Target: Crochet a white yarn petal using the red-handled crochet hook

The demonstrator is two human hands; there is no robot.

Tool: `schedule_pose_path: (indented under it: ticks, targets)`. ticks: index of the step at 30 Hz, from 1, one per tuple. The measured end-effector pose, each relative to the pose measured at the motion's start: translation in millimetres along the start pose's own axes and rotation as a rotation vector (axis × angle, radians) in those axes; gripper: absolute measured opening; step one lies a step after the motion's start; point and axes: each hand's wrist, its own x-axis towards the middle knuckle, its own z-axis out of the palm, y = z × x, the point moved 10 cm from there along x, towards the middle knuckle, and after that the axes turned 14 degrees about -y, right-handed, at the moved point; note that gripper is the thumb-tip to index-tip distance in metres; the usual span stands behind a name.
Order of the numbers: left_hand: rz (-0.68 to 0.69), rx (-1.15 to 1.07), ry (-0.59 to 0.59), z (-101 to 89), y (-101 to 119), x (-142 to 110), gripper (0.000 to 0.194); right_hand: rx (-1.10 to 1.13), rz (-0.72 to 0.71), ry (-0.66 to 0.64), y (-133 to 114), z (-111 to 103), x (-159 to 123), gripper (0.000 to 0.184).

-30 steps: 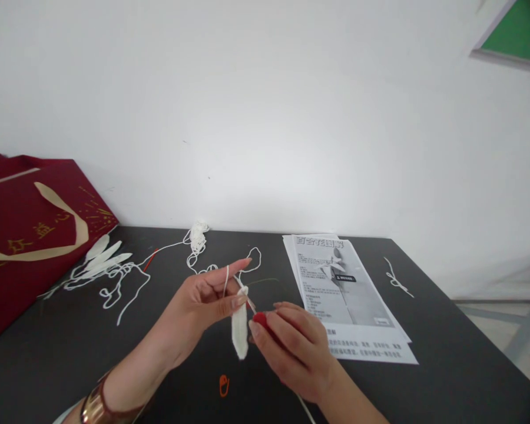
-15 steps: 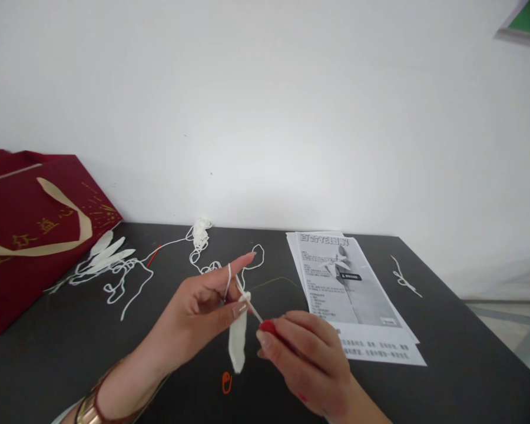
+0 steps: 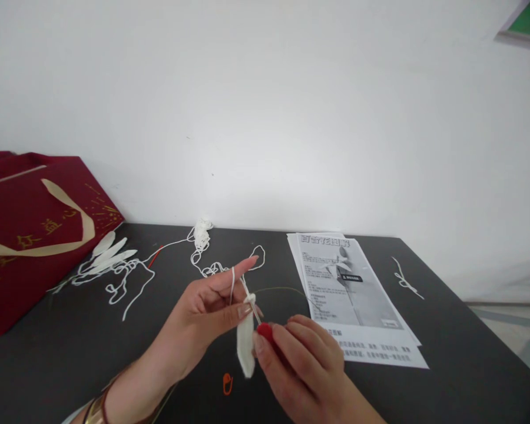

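My left hand (image 3: 212,309) pinches the top of a white crocheted petal (image 3: 246,347), which hangs down below the thumb. White yarn (image 3: 233,277) passes over its raised index finger. In my right hand (image 3: 302,365) is a crochet hook (image 3: 265,331) with a red handle; its metal shaft reaches up to the stitches at the petal's top. A thin wire (image 3: 287,288) arcs out to the right from that same spot. Fingers partly hide the hook's tip and the working loop.
An orange stitch marker (image 3: 227,383) lies nearest me. Printed sheets (image 3: 371,335) are at right, beside a short tied yarn piece (image 3: 407,282). Several white petals (image 3: 110,258), a red stick (image 3: 156,255) and a yarn heap (image 3: 201,234) lie left, near a dark red bag (image 3: 48,212).
The petal now hangs slightly further right in view. My right hand and the hook have come closer to it, and the wire arcs further over the sheets.
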Motion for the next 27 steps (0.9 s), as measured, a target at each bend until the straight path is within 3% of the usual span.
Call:
schedule_pose_path:
  ticks: [5,8,9,14,21,27]
  targets:
    - [0.144,0.424,0.145,-7.1,16,-7,0.049,0.066,0.003,-0.037,0,4,0,0.011]
    - [0.163,0.557,0.148,-7.2,21,-7,0.042,0.083,0.018,0.034,3,0,-3,0.011]
    - [0.142,0.536,0.129,-7.7,19,-5,0.04,0.077,0.013,-0.008,3,6,-2,0.013]
    - [0.051,0.244,0.015,-6.3,5,3,0.046,0.139,0.005,0.101,10,3,-7,0.012]
    - [0.059,-0.023,-0.006,-0.9,-5,1,0.058,0.126,-0.037,0.101,12,0,-6,0.014]
    - [0.083,0.012,-0.06,-0.1,-4,3,0.061,0.286,-0.052,0.111,26,4,-9,0.015]
